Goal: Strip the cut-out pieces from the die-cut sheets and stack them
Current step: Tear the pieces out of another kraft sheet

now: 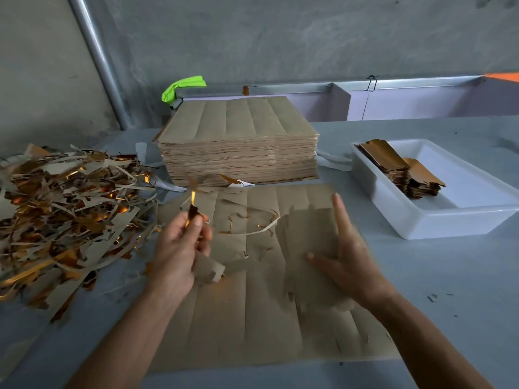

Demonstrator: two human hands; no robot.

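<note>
A brown die-cut sheet (247, 304) lies flat on the table in front of me, with torn slits and thin scrap slivers on it. My left hand (179, 248) is raised over its left part and pinches a narrow strip of gold-backed waste (193, 209) between thumb and fingers; a curled brown scrap (209, 269) hangs below the palm. My right hand (348, 256) holds a small stack of cut-out pieces (311, 245) over the sheet's right part, fingers straight along its edge. A tall stack of unstripped sheets (238, 147) stands behind.
A big heap of brown and gold waste strips (67, 214) fills the table's left side. A white plastic tray (460, 217) at the right holds stacked cut-outs (404, 172). A grey wall, a metal pipe (98, 60) and a green cloth (182, 87) lie behind.
</note>
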